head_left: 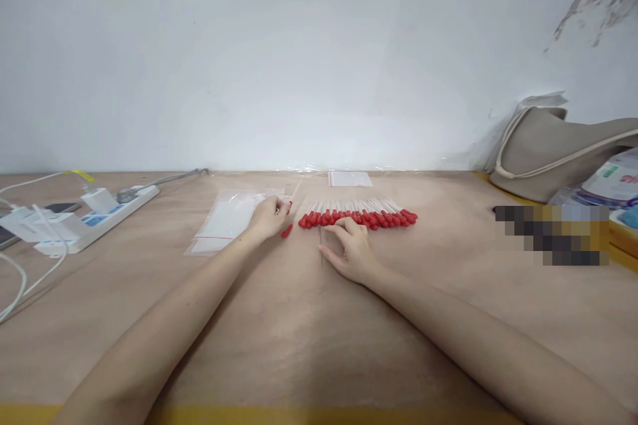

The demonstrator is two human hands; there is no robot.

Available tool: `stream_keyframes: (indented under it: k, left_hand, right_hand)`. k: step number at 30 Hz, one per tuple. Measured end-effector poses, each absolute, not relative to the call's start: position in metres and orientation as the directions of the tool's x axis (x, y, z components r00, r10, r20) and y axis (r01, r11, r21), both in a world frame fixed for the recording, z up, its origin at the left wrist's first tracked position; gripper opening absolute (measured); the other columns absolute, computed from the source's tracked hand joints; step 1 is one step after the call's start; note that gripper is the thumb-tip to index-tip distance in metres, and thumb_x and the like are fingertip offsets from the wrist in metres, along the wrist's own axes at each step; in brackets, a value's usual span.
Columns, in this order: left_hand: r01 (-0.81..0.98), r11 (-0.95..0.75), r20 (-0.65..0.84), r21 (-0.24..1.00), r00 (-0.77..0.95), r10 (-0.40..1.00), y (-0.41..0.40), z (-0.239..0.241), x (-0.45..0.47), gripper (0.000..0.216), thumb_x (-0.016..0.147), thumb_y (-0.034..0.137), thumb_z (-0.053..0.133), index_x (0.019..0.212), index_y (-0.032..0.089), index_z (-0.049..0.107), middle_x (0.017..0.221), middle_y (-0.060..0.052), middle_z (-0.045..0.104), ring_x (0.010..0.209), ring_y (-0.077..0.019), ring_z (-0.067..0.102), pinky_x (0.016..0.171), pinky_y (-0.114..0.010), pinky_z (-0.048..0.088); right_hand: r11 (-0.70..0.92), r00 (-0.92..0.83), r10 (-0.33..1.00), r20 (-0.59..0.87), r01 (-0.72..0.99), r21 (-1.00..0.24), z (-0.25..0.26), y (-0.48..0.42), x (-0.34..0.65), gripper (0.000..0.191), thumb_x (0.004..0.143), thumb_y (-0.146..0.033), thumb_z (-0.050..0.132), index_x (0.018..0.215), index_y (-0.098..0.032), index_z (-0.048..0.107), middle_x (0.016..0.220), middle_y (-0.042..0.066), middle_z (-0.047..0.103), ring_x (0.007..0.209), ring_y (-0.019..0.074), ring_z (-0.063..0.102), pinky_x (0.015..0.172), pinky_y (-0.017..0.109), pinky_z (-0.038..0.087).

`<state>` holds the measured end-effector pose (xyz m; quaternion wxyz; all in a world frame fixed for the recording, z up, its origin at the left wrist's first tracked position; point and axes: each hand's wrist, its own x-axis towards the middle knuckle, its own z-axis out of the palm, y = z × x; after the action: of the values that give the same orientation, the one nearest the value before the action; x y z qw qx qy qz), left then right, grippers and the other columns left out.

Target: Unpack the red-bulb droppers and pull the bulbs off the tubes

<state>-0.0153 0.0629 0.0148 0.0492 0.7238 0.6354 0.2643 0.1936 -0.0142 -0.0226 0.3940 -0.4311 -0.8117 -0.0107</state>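
A row of several clear droppers with red bulbs (359, 214) lies on the wooden table (299, 332). My right hand (349, 249) rests just in front of the row, fingers curled, touching the nearest red bulbs. My left hand (268, 216) is to the left of the row, fingers closed around a red-bulbed dropper (288, 207). A loose red bulb (286, 231) lies beside that hand. Under the left hand is a stack of clear zip bags (224, 220).
A white power strip (94, 219) with plugs and cables sits at the far left. A small clear bag (349, 178) lies by the wall. A beige tote bag (553, 149) and packaged items (613, 182) stand at the right.
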Motion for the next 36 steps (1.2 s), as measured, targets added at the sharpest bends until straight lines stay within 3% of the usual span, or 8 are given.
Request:
stream_keyframes:
  k: [3,6,10,17,22,28,36]
  left_hand:
    - [0.858,-0.343,0.43,0.383,0.163,0.888,0.043,0.018,-0.021,0.026,0.085,0.039,0.037,0.078,0.018,0.05,0.073,-0.002,0.059,0.067,-0.0153,0.053,0.06,-0.025,0.039]
    - [0.758,-0.598,0.559,0.26,0.387,0.733,0.02,0.008,-0.024,0.019,0.086,0.033,0.04,0.079,0.018,0.049,0.076,-0.003,0.057,0.073,-0.0159,0.053,0.067,-0.027,0.041]
    - [0.612,-0.778,0.64,0.14,0.544,0.543,0.001,-0.009,-0.021,0.009,0.086,0.026,0.046,0.081,0.018,0.048,0.078,-0.002,0.056,0.075,-0.014,0.053,0.071,-0.026,0.042]
    - [0.545,-0.833,0.697,0.094,0.561,0.446,-0.004,-0.016,-0.009,0.002,0.084,0.019,0.049,0.084,0.018,0.048,0.079,-0.002,0.054,0.078,-0.0129,0.054,0.068,-0.024,0.045]
    - [0.509,-0.859,0.73,0.06,0.564,0.386,-0.004,-0.017,-0.009,0.008,0.083,0.017,0.052,0.09,0.019,0.05,0.082,-0.002,0.055,0.083,-0.0135,0.055,0.076,-0.026,0.047]
    - [0.509,-0.857,0.648,0.084,0.625,0.435,-0.003,-0.017,0.0,0.025,0.085,0.022,0.048,0.11,0.018,0.05,0.105,-0.009,0.053,0.099,-0.0172,0.051,0.085,-0.032,0.043]
    - [0.587,-0.809,0.526,-0.007,0.691,0.496,-0.005,-0.009,0.009,0.021,0.088,0.029,0.041,0.087,0.019,0.059,0.082,-0.004,0.061,0.084,-0.017,0.051,0.082,-0.034,0.036]
  right_hand:
    - [0.588,-0.227,0.682,0.695,0.736,-0.336,-0.023,-0.015,0.204,0.035,0.077,-0.033,0.053,0.109,-0.018,0.05,0.105,0.012,0.048,0.098,0.0234,0.047,0.08,0.038,0.036]
    - [0.577,-0.187,0.649,0.738,0.753,-0.317,-0.024,-0.016,0.214,0.046,0.076,-0.036,0.055,0.116,-0.018,0.044,0.111,0.013,0.045,0.104,0.0248,0.044,0.084,0.039,0.037]
    - [0.599,-0.236,0.613,0.754,0.761,-0.249,-0.022,-0.019,0.222,0.054,0.076,-0.043,0.055,0.122,-0.02,0.042,0.115,0.011,0.046,0.107,0.0243,0.042,0.088,0.039,0.033]
    - [0.674,-0.451,0.61,0.652,0.728,-0.127,-0.021,-0.02,0.219,0.032,0.085,-0.039,0.044,0.11,-0.021,0.056,0.092,0.005,0.062,0.089,0.0177,0.05,0.087,0.039,0.025]
    - [0.682,-0.484,0.627,0.61,0.72,-0.128,-0.026,-0.013,0.216,0.037,0.087,-0.037,0.041,0.118,-0.018,0.05,0.089,0.006,0.061,0.082,0.0154,0.051,0.084,0.036,0.025]
    - [0.715,-0.535,0.597,0.597,0.693,-0.094,-0.025,-0.012,0.211,0.027,0.089,-0.032,0.038,0.093,-0.019,0.062,0.078,0.004,0.057,0.075,0.0139,0.048,0.074,0.031,0.026]
    - [0.766,-0.565,0.546,0.619,0.636,-0.095,-0.026,-0.013,0.211,0.03,0.089,-0.034,0.037,0.088,-0.019,0.063,0.068,0.001,0.051,0.065,0.0112,0.043,0.071,0.029,0.026]
